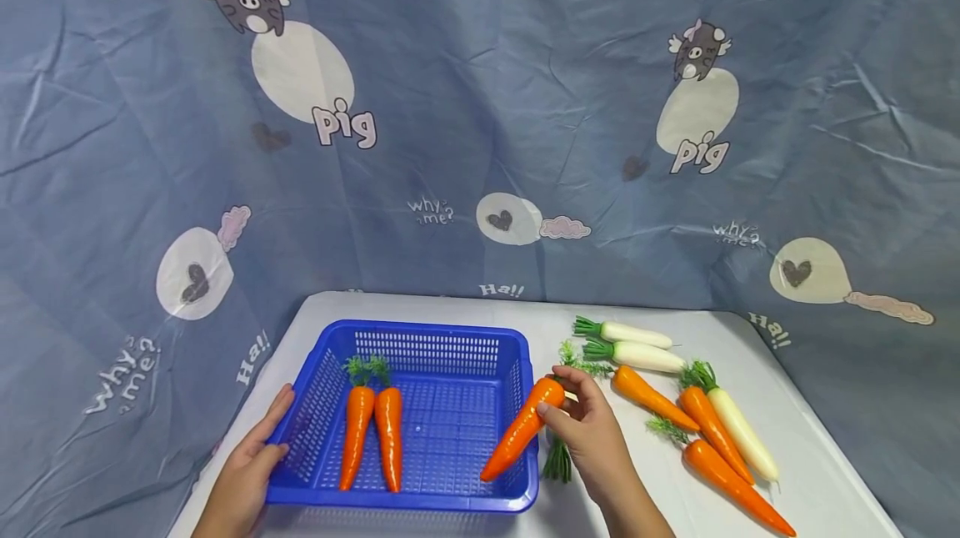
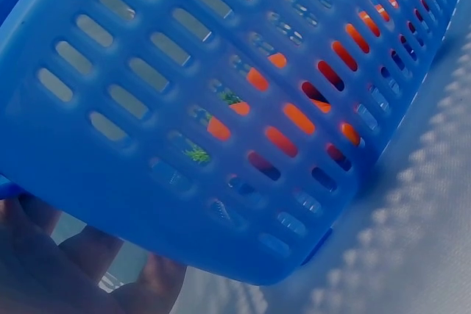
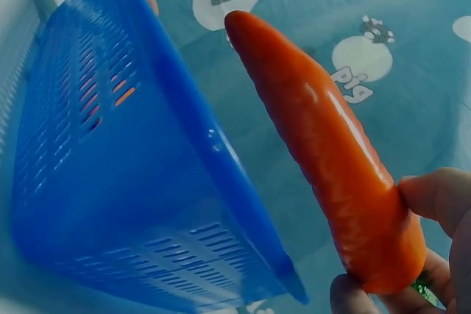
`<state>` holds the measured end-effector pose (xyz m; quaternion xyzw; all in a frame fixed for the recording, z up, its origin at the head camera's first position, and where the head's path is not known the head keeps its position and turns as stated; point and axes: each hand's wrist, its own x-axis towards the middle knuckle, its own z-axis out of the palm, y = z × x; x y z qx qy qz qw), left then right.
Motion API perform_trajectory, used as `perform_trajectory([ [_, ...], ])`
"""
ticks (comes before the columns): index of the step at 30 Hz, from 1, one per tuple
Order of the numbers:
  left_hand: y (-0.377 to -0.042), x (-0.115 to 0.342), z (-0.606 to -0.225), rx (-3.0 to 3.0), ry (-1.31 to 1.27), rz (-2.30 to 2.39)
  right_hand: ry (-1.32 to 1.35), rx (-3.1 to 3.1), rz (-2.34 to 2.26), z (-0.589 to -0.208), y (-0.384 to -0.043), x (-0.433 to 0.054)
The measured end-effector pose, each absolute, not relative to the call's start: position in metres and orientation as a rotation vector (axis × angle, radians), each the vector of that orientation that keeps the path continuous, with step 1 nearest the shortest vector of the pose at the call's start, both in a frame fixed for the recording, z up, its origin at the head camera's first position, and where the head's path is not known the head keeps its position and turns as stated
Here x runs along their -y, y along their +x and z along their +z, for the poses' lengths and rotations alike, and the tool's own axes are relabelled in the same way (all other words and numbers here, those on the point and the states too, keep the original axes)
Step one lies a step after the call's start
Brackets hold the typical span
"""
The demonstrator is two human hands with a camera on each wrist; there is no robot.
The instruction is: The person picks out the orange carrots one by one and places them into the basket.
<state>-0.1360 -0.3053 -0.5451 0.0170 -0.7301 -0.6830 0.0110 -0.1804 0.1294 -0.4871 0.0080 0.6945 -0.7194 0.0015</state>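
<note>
At the left, the left hand (image 1: 243, 471) is against the side of a blue, slotted, rectangular plastic basket (image 1: 405, 503), its thumb lapping over the rim; the index finger lies along the outer edge, but I cannot tell whether the hidden fingers curl beneath. The basket looks light and slightly flexible, so its thick rim seems the sound place to hold. Inside, toward the left wall, two glossy orange carrots with leafy green tops (image 1: 389, 438) lie side by side, tips toward the near wall. Over the basket's right rim hangs a third shiny, tapering orange carrot (image 1: 517, 435), its tip pointing inward and down; the right wrist view shows it clear of the rim. The right hand (image 1: 592, 429) pinches its thick end, thumb on one side and fingers on the other. Its smooth, hard-looking skin suggests a light, stiff imitation, unlikely to bruise but perhaps slippery; the broad end should give the surest hold, the narrow tip and leaves the poorest. Below that hand, dark green stems (image 1: 557, 461) show just beside the basket, their root mostly hidden. Farther right on the white-covered table (image 1: 817, 471) lie two slim white radishes with green stems (image 1: 648, 356), then three loose orange carrots (image 1: 738, 485) and another long white radish (image 1: 742, 434) beside the middle one.
</note>
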Motion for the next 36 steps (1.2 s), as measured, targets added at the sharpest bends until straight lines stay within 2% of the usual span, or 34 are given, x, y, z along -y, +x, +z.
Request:
perform_trajectory([
  [36,-0.135,0.304,-0.543,2.243,0.0,-2.142,-0.236,-2.242,-2.062,-0.482,-0.208,-0.073],
])
